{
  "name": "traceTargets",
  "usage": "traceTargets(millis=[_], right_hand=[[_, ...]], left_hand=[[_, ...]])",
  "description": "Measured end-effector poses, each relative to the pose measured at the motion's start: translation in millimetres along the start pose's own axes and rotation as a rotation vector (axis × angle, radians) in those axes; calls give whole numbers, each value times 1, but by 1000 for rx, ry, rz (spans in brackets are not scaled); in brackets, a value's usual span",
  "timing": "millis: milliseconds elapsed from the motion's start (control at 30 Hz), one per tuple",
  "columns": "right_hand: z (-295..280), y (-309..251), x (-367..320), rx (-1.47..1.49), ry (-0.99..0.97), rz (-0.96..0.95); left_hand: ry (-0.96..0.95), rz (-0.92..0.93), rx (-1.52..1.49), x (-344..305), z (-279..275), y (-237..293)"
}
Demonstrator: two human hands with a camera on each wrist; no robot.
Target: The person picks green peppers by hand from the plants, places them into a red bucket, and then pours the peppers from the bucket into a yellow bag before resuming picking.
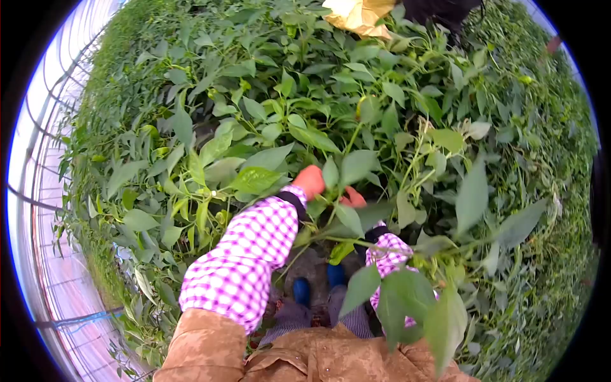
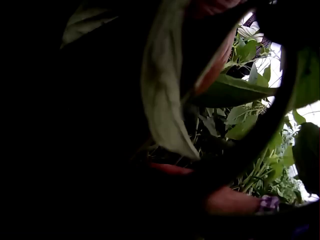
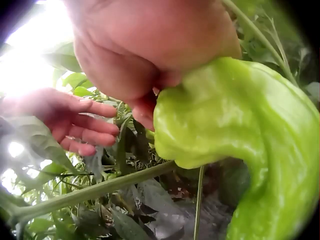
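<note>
Among the pepper plants, my right hand (image 3: 155,45) is curled at the stem end of a large, curved light-green pepper (image 3: 225,117). The pepper's lower part bends down toward the bottom right of the right wrist view. My left hand (image 3: 80,120) is beside it on the left, fingers straight and slightly spread, holding nothing. In the head view the left hand (image 1: 310,182) reaches into the leaves, its fingers hidden by foliage. Just right of it, the right hand (image 1: 353,198) is mostly covered by leaves. The left wrist view is mostly dark, with a pale leaf (image 2: 165,85) across it.
A thick green stem (image 3: 105,190) crosses below the pepper. Large leaves (image 1: 407,299) hang over the right forearm. Dense pepper plants surround the person, whose blue shoes (image 1: 301,291) stand on a narrow ground strip. A yellow bag (image 1: 361,16) is at the far side.
</note>
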State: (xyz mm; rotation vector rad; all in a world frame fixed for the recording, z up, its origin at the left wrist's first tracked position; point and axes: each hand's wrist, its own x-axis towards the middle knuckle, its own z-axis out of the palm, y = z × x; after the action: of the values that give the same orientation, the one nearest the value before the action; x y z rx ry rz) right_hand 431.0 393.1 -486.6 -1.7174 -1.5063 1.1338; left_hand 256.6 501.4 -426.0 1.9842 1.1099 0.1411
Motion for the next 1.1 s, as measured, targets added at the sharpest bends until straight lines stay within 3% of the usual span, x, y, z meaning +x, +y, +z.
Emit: traceTargets(millis=[33,100,133,200,267,300,333,367,433,500,567,633,667,800,867,900,967,1033,1100], right_hand=[[6,11,1,28,-32,-10],[28,49,16,265,-86,-59],[42,71,26,420,-118,-92],[72,116,53,595,-185,-221],[67,107,53,655,-244,-342],[58,95,36,258,-166,-242],[53,82,25,92,-97,-162],[43,55,11,-7,-33,-91],[34,21,-10,-148,77,35],[29,3,-18,-234,137,133],[21,-17,-25,-298,166,204],[15,-32,-27,-325,174,251],[16,-32,-27,-331,189,256],[18,-13,-28,-241,214,202],[20,-7,-32,-183,226,182],[22,-6,-33,-145,233,177],[21,-2,-38,-71,244,165],[17,2,-42,13,262,150],[15,5,-48,107,276,141]], left_hand=[[19,-123,23,3,8,8],[248,-248,8,1,24,18],[207,-321,76,-6,12,47],[286,-294,159,-7,20,51],[417,-260,288,1,43,37],[507,-235,376,9,59,23],[465,-182,409,1,53,32],[556,-307,338,5,62,34],[752,-221,265,-6,83,28],[764,-233,37,-13,81,29],[456,-311,-351,-16,73,26],[567,-204,-900,55,188,-126],[573,-2,-404,53,185,-128],[805,235,-167,3,121,-55],[593,450,138,-34,15,58],[297,313,497,-43,-23,85],[-80,70,729,-39,-69,98],[46,15,487,-44,-100,91],[327,324,172,-54,-119,79]])
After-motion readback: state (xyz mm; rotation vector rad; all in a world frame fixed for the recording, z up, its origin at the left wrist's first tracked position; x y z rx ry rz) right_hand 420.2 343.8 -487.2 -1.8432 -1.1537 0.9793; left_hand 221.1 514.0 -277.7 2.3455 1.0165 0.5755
